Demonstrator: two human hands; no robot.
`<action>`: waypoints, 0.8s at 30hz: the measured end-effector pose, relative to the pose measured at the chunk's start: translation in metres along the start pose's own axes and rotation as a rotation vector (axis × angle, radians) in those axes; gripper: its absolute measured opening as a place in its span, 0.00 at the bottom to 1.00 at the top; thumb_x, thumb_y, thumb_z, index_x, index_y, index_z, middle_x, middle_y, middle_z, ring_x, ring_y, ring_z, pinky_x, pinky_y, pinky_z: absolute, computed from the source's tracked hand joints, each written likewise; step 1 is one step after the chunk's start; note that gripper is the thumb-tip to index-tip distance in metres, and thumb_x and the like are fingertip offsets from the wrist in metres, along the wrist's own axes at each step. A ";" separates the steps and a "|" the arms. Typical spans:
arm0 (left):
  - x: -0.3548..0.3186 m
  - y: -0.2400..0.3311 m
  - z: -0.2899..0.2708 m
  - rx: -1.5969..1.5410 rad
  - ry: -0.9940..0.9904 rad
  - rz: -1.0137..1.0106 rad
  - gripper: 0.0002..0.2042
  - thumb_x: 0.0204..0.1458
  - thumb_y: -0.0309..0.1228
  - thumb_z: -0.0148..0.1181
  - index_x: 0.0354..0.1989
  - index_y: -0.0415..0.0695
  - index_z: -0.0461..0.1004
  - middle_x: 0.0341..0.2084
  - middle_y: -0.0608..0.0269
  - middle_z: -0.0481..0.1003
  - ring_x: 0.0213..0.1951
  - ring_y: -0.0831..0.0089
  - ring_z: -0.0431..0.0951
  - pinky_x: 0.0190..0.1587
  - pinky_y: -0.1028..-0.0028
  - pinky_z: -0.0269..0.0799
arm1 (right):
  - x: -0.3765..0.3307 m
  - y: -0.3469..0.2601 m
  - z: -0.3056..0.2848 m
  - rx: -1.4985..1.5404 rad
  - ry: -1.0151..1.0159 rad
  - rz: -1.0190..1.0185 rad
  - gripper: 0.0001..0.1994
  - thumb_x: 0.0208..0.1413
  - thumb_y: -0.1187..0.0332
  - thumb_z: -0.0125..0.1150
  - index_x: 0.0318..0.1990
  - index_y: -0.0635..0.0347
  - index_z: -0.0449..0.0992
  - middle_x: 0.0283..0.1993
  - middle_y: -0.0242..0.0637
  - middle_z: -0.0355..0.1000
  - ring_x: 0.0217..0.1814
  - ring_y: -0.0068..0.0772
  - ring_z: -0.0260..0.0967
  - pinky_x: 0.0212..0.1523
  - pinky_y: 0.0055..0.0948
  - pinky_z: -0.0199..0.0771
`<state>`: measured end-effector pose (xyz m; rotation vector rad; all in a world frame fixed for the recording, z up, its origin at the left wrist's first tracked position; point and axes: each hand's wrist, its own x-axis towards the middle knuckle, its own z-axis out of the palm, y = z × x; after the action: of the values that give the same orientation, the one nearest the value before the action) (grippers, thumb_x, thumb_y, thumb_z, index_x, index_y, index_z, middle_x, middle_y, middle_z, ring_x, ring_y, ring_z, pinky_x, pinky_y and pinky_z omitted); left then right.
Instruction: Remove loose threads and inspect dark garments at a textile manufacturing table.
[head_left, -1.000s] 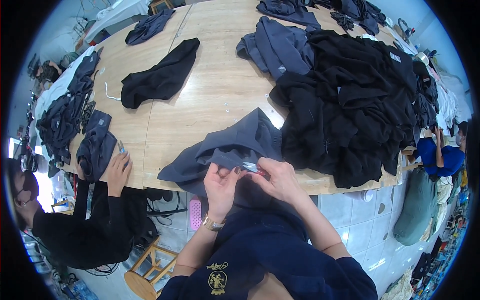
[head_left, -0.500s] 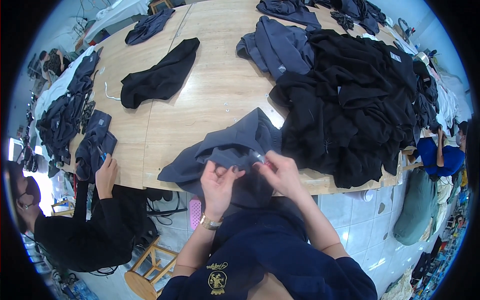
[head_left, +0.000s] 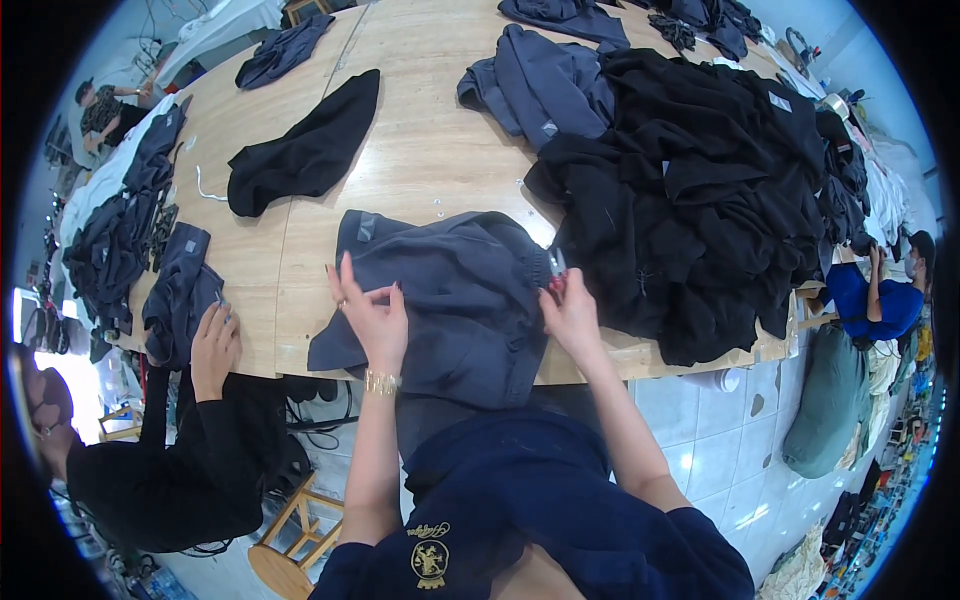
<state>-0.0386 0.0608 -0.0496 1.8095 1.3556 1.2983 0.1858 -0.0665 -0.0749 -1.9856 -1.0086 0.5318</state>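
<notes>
Dark grey shorts (head_left: 450,275) lie spread at the near edge of the table, with a gathered elastic waistband on the right and a small pale label at the far left corner. My left hand (head_left: 372,325) hovers over their left part, fingers apart and empty. At the waistband, my right hand (head_left: 572,318) is closed round small thread snips (head_left: 557,264) with a red grip, metal blades pointing away from me. The hand hides most of the grip.
A pile of black garments (head_left: 700,200) covers the table's right side, grey garments (head_left: 545,90) behind it. A black cloth piece (head_left: 305,150) lies far left. On my left a co-worker's hand (head_left: 214,345) rests at another grey garment (head_left: 180,285). A wooden stool (head_left: 290,545) stands below.
The bunched grey shorts now lie flatter and spread out. My left hand has let go and moved left; my right hand has shifted slightly right with the snips.
</notes>
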 end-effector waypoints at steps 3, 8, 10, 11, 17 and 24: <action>0.023 0.000 0.016 0.210 -0.100 -0.052 0.29 0.45 0.22 0.60 0.58 0.45 0.60 0.57 0.43 0.58 0.36 0.63 0.76 0.33 0.71 0.74 | 0.016 0.010 0.015 0.015 -0.068 0.038 0.14 0.49 0.70 0.57 0.39 0.66 0.60 0.33 0.57 0.69 0.40 0.59 0.68 0.37 0.47 0.68; 0.071 -0.073 0.010 0.496 -0.374 0.001 0.04 0.46 0.26 0.58 0.30 0.40 0.73 0.20 0.59 0.74 0.25 0.66 0.76 0.28 0.69 0.70 | 0.054 -0.054 0.009 0.269 -0.151 0.060 0.08 0.51 0.75 0.51 0.36 0.62 0.60 0.24 0.47 0.70 0.14 0.40 0.70 0.19 0.34 0.70; 0.093 -0.069 0.006 0.463 -0.326 0.033 0.04 0.46 0.25 0.58 0.30 0.39 0.73 0.20 0.59 0.73 0.23 0.68 0.76 0.26 0.70 0.71 | 0.073 -0.079 -0.006 0.273 -0.096 -0.048 0.08 0.50 0.75 0.51 0.36 0.62 0.60 0.24 0.46 0.70 0.15 0.38 0.71 0.18 0.33 0.70; 0.105 -0.053 0.009 0.354 -0.340 -0.049 0.05 0.46 0.25 0.58 0.31 0.40 0.72 0.22 0.57 0.74 0.26 0.65 0.77 0.29 0.69 0.72 | 0.082 -0.083 -0.016 0.277 -0.081 -0.067 0.09 0.49 0.75 0.52 0.35 0.63 0.60 0.25 0.46 0.70 0.16 0.38 0.72 0.19 0.33 0.70; 0.127 0.005 -0.003 -0.019 -0.328 -0.222 0.05 0.47 0.22 0.55 0.33 0.40 0.70 0.24 0.57 0.73 0.29 0.68 0.77 0.30 0.70 0.73 | 0.092 -0.035 0.023 -0.056 -0.510 0.010 0.17 0.42 0.71 0.58 0.41 0.64 0.63 0.28 0.49 0.71 0.23 0.42 0.73 0.30 0.36 0.73; 0.166 0.047 -0.056 -0.333 0.074 0.313 0.04 0.53 0.19 0.52 0.36 0.41 0.69 0.35 0.66 0.73 0.33 0.83 0.72 0.36 0.82 0.69 | 0.128 -0.107 -0.018 0.249 0.096 -0.385 0.12 0.42 0.78 0.58 0.34 0.64 0.62 0.24 0.51 0.67 0.28 0.51 0.71 0.28 0.38 0.68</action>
<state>-0.0637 0.1904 0.0745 1.7966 0.8462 1.6559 0.2239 0.0647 0.0227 -1.5346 -1.1673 0.3270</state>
